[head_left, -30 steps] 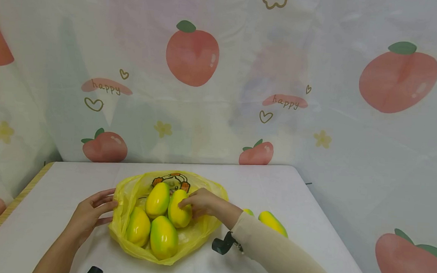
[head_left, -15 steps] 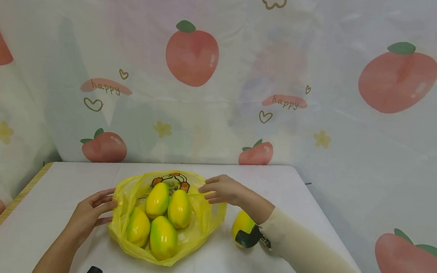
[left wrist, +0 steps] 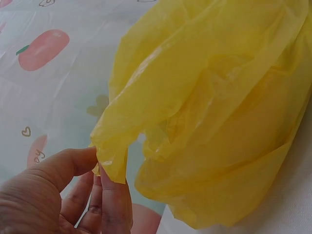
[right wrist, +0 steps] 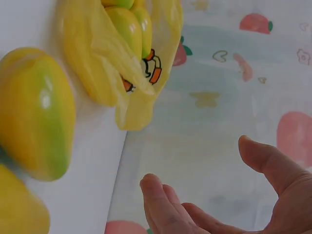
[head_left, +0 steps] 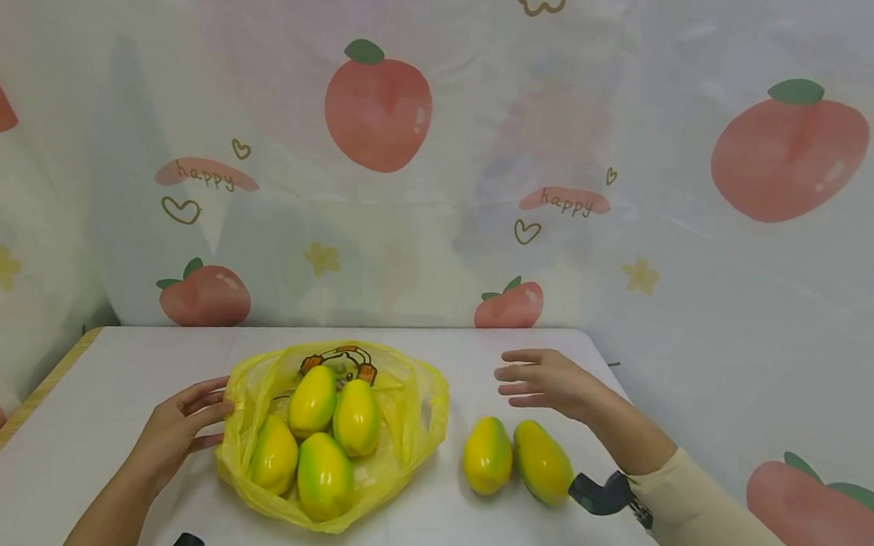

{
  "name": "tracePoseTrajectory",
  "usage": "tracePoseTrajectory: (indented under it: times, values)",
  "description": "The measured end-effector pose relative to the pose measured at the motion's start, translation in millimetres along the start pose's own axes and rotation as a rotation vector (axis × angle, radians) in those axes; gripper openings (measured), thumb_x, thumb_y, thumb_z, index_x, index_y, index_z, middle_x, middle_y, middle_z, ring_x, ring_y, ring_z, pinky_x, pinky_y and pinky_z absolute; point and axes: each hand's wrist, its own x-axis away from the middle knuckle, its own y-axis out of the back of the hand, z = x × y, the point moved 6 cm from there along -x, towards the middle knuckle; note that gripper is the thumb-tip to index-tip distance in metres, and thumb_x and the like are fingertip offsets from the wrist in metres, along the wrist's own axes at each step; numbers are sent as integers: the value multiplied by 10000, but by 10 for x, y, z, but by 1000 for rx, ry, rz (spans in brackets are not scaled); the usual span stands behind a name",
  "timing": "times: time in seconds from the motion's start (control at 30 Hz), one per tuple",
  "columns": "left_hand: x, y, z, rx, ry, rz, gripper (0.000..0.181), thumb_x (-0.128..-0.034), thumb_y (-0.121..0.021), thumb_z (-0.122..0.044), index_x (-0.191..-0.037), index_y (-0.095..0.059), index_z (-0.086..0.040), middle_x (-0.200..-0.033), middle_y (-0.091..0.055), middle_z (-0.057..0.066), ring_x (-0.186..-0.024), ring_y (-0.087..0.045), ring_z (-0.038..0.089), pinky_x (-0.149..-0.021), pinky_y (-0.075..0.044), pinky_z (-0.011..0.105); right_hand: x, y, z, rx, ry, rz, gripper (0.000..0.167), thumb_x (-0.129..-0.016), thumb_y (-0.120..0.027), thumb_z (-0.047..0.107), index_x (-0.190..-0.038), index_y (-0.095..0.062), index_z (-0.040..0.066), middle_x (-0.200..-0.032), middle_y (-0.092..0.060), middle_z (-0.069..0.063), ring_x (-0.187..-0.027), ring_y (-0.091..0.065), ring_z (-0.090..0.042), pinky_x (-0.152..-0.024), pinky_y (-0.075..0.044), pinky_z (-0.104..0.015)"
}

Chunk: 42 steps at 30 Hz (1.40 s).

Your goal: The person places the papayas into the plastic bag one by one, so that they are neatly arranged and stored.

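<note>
A yellow plastic bag [head_left: 386, 487] lies with its mouth spread on the table, and several yellow-green mangoes [head_left: 325, 477] rest inside it. My left hand [head_left: 182, 420] pinches the bag's left edge; the left wrist view shows the thumb and a finger [left wrist: 116, 204] gripping the thin film. To the right of the bag, two more mangoes lie side by side, a left one [head_left: 487, 456] and a right one [head_left: 543, 463]. Beyond and above them my right hand [head_left: 546, 382] hovers with nothing in it, its fingers extended and the thumb apart in the right wrist view.
The white table [head_left: 421, 539] has a wooden left edge [head_left: 31, 398]. A fruit-printed cloth [head_left: 408, 246] hangs behind it and along the sides. Small dark camera mounts sit on both wrists, the right one [head_left: 604, 494] close to the right mango.
My right hand has let go of a mango inside the bag, come out and moved right, past the two loose mangoes, which are now uncovered. The left hand keeps its grip on the bag.
</note>
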Motion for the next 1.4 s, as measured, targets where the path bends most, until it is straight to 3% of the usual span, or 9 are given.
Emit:
tracePoseTrajectory:
  times: [0.27, 0.47, 0.7, 0.93, 1.4]
  values:
    - [29, 13, -12, 25, -13, 5, 748, -914, -700, -368, -1517, -349, -98, -1197, -553, -90, -924, -605, -35, -814, -596, 256, 251, 410, -369, 24, -50, -81, 724, -968, -629, 278, -1465, -292, -126, -1420, -452, -328, -1141, -644, -325, -935, -556, -383]
    - [26, 14, -4, 35, -14, 7, 738, -915, -702, -355, -1514, -357, -97, -1168, -550, -106, -927, -612, -27, -815, -597, 261, 310, 552, -650, 66, -99, -100, 761, -950, -653, 287, -1455, -284, -146, -1364, -524, -307, -1164, -619, -374, -930, -561, -406]
    - [29, 1, 3, 7, 1, -1, 767, -914, -696, -384, -1527, -332, -102, -1331, -499, 44, -920, -597, -43, -821, -596, 263, 276, 542, -969, 102, -165, -147, 810, -900, -712, 335, -1452, -327, -116, -1339, -553, -284, -1213, -565, -429, -939, -557, -434]
    - [37, 8, 10, 17, 2, -5, 756, -915, -698, -370, -1522, -340, -95, -1220, -538, -62, -920, -600, -41, -819, -596, 261, 263, 470, -1167, 88, -229, -159, 730, -916, -700, 268, -1442, -356, -103, -1316, -564, -285, -1125, -623, -380, -941, -549, -476]
    - [13, 12, 31, 36, 1, -7, 764, -906, -709, -367, -1520, -343, -97, -1186, -539, -93, -927, -596, -38, -821, -597, 265, 229, 349, -1369, 90, -272, -101, 731, -877, -742, 284, -1429, -413, -64, -1296, -551, -292, -1123, -599, -390, -913, -560, -499]
